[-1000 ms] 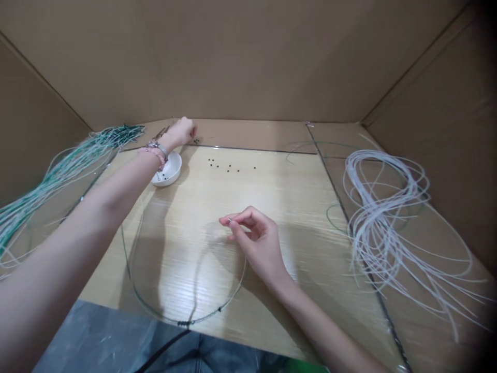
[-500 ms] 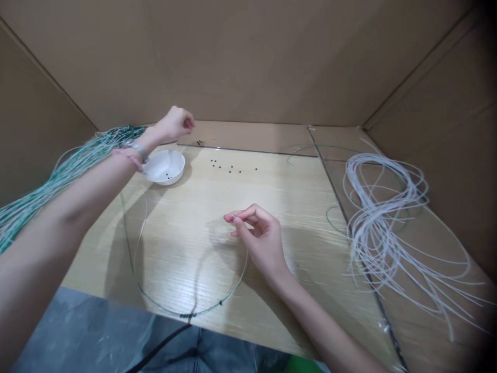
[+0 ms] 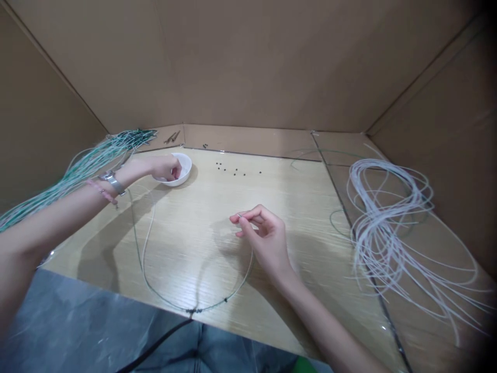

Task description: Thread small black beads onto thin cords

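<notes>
My left hand [image 3: 162, 166] reaches down into a small white bowl [image 3: 187, 165]. Its fingers are drawn together inside the rim, and whatever lies between them is hidden. My right hand [image 3: 266, 230] pinches the tip of a thin pale cord [image 3: 244, 282] between thumb and forefinger, above the middle of the table. From there the cord hangs in a wide loop towards the table's front edge and curves up at the left. Several small dark beads [image 3: 194, 311] cluster at the bottom of the loop, with one single bead [image 3: 225, 300] further right along it.
Several loose black beads [image 3: 236, 169] lie scattered on the wooden table [image 3: 209, 207], right of the bowl. A bundle of green and white cords [image 3: 89, 160] is at the left, near some brown pointed pieces [image 3: 173, 137]. Coiled white cords [image 3: 382, 223] lie right. Cardboard walls [image 3: 248, 62] surround the table.
My left hand has come down from above the far edge into the bowl. The right hand keeps its pinch on the cord. The view has shifted slightly.
</notes>
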Demonstrator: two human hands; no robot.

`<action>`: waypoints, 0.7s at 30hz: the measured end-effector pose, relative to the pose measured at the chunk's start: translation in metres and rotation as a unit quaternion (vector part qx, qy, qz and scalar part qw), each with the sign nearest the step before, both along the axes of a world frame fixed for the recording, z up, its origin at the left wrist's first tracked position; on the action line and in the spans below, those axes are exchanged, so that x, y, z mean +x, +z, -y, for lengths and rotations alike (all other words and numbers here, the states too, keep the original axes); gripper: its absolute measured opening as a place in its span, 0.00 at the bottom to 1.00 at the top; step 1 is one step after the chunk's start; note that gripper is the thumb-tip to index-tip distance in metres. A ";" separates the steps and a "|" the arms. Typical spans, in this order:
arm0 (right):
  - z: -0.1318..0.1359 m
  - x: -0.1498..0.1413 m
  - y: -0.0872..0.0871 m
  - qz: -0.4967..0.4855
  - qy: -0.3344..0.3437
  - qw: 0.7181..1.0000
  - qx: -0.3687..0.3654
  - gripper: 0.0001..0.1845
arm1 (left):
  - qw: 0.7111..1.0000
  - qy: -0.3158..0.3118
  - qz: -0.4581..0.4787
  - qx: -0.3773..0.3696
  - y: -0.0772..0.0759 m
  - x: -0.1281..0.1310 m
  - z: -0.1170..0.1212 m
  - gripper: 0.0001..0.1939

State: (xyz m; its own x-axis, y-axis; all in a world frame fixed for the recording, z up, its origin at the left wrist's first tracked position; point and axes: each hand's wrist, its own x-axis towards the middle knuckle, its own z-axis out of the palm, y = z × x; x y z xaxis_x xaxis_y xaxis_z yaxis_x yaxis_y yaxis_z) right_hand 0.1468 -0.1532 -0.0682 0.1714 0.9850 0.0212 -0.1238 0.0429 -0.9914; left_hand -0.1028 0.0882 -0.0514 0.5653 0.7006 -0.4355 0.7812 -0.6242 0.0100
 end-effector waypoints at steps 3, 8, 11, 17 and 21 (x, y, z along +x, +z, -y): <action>0.000 0.000 0.000 0.002 0.001 1.000 0.004 0.09 | 1.000 -0.002 0.011 0.007 -0.002 0.001 -0.001 0.11; 0.000 -0.001 -0.002 0.002 -0.002 1.000 0.010 0.10 | 0.998 -0.001 0.047 0.035 0.011 0.001 0.009 0.09; 0.000 0.000 -0.001 0.004 -0.004 1.000 0.016 0.09 | 0.991 0.022 0.107 0.082 0.030 0.007 0.028 0.10; 0.002 0.001 0.001 0.045 -0.024 0.998 0.047 0.06 | 0.748 0.187 0.635 -0.031 0.028 0.054 0.114 0.10; 0.006 0.000 -0.003 0.080 -0.023 0.993 0.080 0.05 | 0.603 0.184 0.716 -0.299 -0.001 0.090 0.164 0.08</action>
State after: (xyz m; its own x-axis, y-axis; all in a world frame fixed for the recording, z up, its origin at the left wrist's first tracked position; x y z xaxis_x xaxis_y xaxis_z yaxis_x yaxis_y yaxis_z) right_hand 0.1464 -0.1588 -0.0713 0.1986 0.9580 0.2070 0.0415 0.2028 -0.9783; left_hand -0.0127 -0.0755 -0.0522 0.5159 0.8531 0.0776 -0.2120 0.0394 0.9765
